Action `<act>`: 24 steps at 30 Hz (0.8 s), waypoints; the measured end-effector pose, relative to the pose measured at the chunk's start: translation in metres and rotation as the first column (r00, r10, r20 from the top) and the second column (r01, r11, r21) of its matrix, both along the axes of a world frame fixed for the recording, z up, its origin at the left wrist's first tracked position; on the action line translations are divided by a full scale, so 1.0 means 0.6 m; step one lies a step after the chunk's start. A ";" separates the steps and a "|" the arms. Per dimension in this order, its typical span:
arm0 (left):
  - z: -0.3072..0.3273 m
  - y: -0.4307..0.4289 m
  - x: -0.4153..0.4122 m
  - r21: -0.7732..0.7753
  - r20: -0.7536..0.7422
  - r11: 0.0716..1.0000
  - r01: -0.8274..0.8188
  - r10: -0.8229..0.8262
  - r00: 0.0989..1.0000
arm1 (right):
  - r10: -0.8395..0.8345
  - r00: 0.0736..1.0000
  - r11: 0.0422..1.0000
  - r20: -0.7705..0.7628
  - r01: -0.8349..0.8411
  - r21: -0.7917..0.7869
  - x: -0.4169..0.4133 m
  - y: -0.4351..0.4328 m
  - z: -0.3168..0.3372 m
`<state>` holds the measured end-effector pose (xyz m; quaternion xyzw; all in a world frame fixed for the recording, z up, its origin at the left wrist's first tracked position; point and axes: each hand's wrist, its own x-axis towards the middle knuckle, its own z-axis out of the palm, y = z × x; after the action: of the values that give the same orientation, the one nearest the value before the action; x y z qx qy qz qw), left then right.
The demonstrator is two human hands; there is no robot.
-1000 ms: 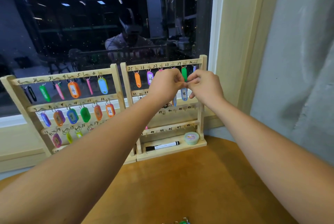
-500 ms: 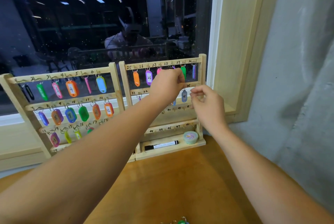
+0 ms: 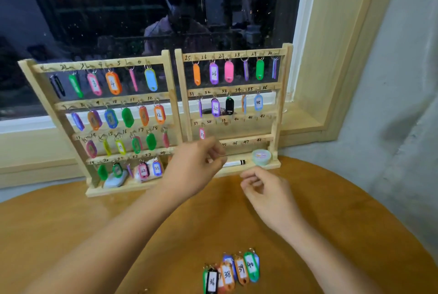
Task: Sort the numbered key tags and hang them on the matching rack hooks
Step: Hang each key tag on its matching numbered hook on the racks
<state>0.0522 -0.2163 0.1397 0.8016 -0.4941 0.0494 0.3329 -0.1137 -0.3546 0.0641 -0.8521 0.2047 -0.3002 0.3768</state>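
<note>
Both hands are hovering empty, left hand (image 3: 196, 170) and right hand (image 3: 265, 189) loosely curled, heading for tag 36 (image 3: 211, 280); hook 36 (image 3: 272, 90) is waiting bare.

Left hand (image 3: 196, 170): raised, back toward the camera, fingers loosely curled, thumb near forefinger, nothing visibly held.
Right hand (image 3: 267, 190): lower, fingers half curled, empty.
Forearms: bare, both reaching forward from the near edge.

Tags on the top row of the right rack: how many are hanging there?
6, left to right: orange tag, purple tag 26, pink tag, thin purple tag, green tag, thin blue tag at the right end. None seem hidden.
</note>
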 end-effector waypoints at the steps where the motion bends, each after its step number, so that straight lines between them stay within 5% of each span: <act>1: -0.022 0.020 -0.002 0.034 -0.028 0.999 -0.010 0.011 1.000 | 0.022 0.999 1.000 -0.026 -0.022 -0.003 -0.006 0.012 -0.010; 12: -0.165 0.151 -0.028 0.322 -0.301 0.943 0.090 0.012 0.954 | 0.252 0.911 0.964 -0.327 -0.265 0.006 -0.043 0.111 -0.064; 24: -0.178 0.181 -0.039 0.428 -0.487 0.845 0.322 -0.085 0.869 | 0.242 0.845 0.888 -0.478 -0.391 -0.241 -0.049 0.142 -0.076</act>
<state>0.0289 -0.1080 0.0327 0.7900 -0.4839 -0.3024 0.2243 -0.1429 -0.2693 0.0184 -0.9700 0.0850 -0.0650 0.2184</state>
